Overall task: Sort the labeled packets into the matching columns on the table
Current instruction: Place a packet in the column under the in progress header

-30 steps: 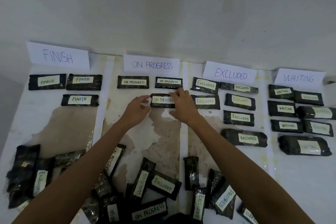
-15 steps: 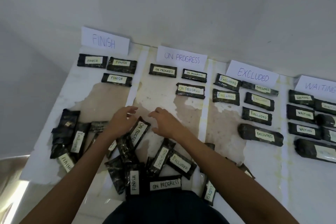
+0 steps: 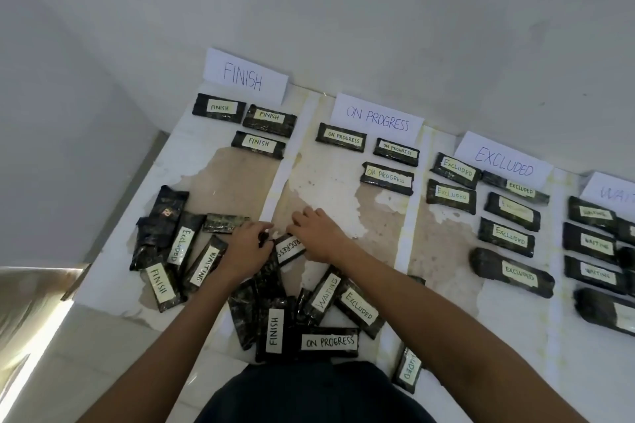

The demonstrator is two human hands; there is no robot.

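Both hands meet over a dark packet labelled ON PROGRESS (image 3: 289, 248) in the unsorted pile at the near edge. My left hand (image 3: 247, 245) grips its left end, and my right hand (image 3: 318, 233) holds its right end; only part of the label shows between them. Paper headers mark the columns: FINISH (image 3: 244, 77), ON PROGRESS (image 3: 377, 118), EXCLUDED (image 3: 503, 163) and a cut-off WAITING (image 3: 615, 191). Sorted packets lie in rows beneath each header. Three packets sit in the ON PROGRESS column, the nearest one (image 3: 386, 178) at its right side.
Loose packets surround my hands: EXCLUDED (image 3: 180, 245), WAITING (image 3: 206, 266) and FINISH (image 3: 160, 285) at the left, FINISH (image 3: 274, 330), ON PROGRESS (image 3: 330, 342), WAITING (image 3: 324, 292) and EXCLUDED (image 3: 359, 306) in front. The table edge (image 3: 113, 251) drops off at the left. A white wall stands behind.
My hands left the packet set in the ON PROGRESS column and drew back to the pile. They have closed on another ON PROGRESS packet. The view swung left and down.
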